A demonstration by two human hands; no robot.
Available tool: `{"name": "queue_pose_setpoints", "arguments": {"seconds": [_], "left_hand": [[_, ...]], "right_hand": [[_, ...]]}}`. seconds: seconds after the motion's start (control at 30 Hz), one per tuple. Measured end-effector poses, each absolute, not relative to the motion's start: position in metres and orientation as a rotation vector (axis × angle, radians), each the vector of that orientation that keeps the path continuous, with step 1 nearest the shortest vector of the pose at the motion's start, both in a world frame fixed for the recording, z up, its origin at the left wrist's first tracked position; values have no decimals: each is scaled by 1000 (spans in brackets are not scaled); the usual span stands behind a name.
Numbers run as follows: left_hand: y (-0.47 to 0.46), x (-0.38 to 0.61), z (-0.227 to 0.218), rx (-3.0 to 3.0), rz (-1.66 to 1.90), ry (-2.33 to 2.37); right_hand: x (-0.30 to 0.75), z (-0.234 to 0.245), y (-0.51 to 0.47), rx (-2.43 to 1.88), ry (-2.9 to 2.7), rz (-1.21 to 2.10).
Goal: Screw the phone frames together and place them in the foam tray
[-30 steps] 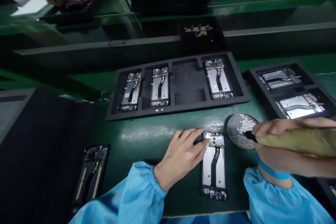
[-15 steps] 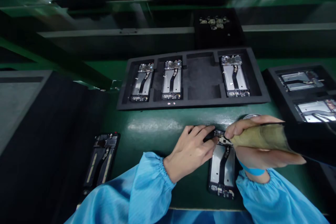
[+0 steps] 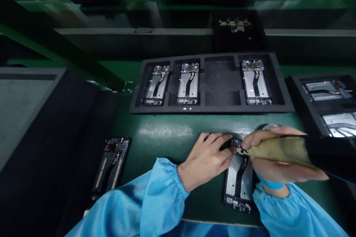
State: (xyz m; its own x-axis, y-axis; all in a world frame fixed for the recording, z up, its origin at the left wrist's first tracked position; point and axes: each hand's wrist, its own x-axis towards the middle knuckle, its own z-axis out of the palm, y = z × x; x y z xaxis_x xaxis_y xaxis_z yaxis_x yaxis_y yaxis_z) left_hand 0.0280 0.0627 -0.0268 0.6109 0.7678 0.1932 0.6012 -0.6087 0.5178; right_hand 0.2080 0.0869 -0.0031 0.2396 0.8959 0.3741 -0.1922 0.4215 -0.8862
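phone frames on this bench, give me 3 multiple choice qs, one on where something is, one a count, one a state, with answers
1. Where is the left hand?
a) on the perforated disc
b) on the far-left frame
c) at the top end of the phone frame

2. How many phone frames sit in the long foam tray?
a) two
b) three
c) four

3. How does the frame under the hands lie?
a) flat on the green bench
b) standing on edge
c) lifted clear of the bench

1: c, its fingers are at the frame's top end.
2: b, one slot stands unfilled.
3: a, it lies under the tip of the tan-wrapped tool in the right hand.
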Motion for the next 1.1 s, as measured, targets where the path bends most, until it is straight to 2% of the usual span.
{"name": "queue_pose_setpoints", "arguments": {"seconds": [0.2,0.57,0.73,1.1], "left_hand": [[73,37,-30,2138,660,1169],[75,39,-32,2201,629,1115],[75,38,-32,2211,639,1114],[74,41,-26,2166,595,1139]], "right_hand": [[223,5,85,-707,-1129,951],[214,11,84,-796,-1025,941],[220,8,82,-726,-1059,1036],[214,7,83,-802,-1042,945]]}}
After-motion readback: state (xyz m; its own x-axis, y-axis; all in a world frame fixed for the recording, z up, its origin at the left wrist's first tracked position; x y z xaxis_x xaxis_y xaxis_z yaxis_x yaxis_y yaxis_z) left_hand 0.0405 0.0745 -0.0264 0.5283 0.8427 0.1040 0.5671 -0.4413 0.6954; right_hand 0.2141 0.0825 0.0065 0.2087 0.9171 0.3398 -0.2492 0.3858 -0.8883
